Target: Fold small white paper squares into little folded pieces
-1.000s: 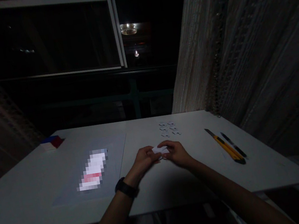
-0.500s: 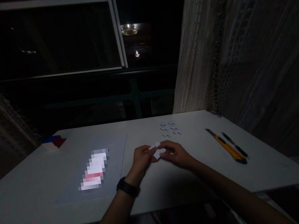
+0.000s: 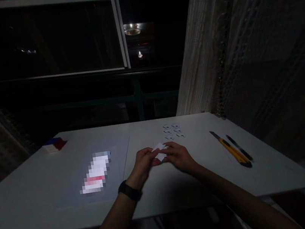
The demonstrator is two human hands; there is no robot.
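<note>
A small white folded paper piece (image 3: 160,151) is pinched between both my hands just above the white table (image 3: 180,187), near its middle. My left hand (image 3: 142,164), with a dark watch on the wrist, grips its left side with closed fingers. My right hand (image 3: 179,156) grips its right side, fingers curled. Several small white paper pieces (image 3: 173,131) lie in rows on the table just beyond my hands.
A yellow utility knife (image 3: 231,148) and a dark pen (image 3: 239,147) lie at the right. A grey mat (image 3: 114,150) with a blurred label covers the left part. A red and blue block (image 3: 54,144) sits at the far left corner. Curtains hang at the right; a dark window is behind.
The paper piece has been turned and lifted slightly between my fingers; both hands stayed near the table's middle.
</note>
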